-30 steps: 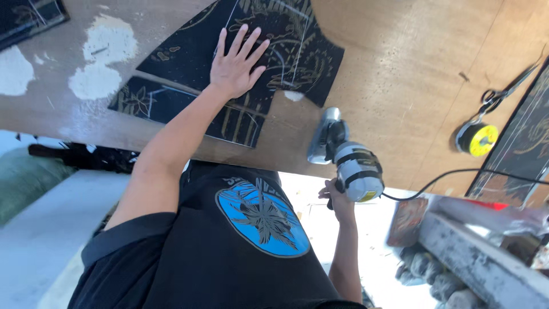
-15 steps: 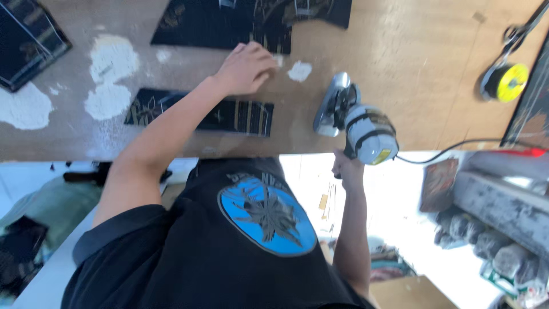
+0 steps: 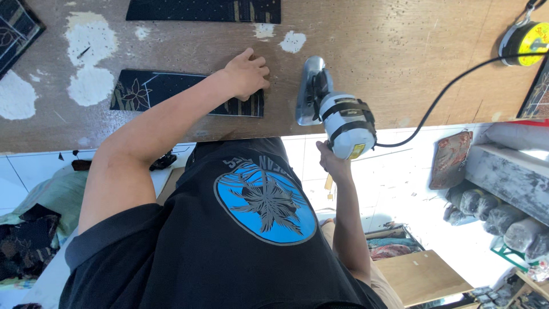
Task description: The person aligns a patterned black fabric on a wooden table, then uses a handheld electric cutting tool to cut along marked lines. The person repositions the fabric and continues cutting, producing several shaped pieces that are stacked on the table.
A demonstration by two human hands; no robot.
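Observation:
My left hand [image 3: 247,74] lies with curled fingers on the right end of a dark patterned strip [image 3: 148,91] that sits near the front edge of the wooden table [image 3: 389,63]. My right hand [image 3: 333,163] grips the rear of a grey and white corded power tool [image 3: 337,114]. The tool's metal nose rests on the table just right of the strip. A black cord [image 3: 446,91] runs from the tool to the right.
A second dark patterned panel [image 3: 206,10] lies at the table's far side, another [image 3: 17,28] at the far left. White patches [image 3: 88,57] mark the wood. A yellow reel [image 3: 529,40] sits at the right. Wrapped bundles [image 3: 492,212] and cloth [image 3: 34,229] lie on the floor.
My left hand has drawn back from the large far panel to the near strip, and its spread fingers have curled. The power tool has stayed in my right hand beside it.

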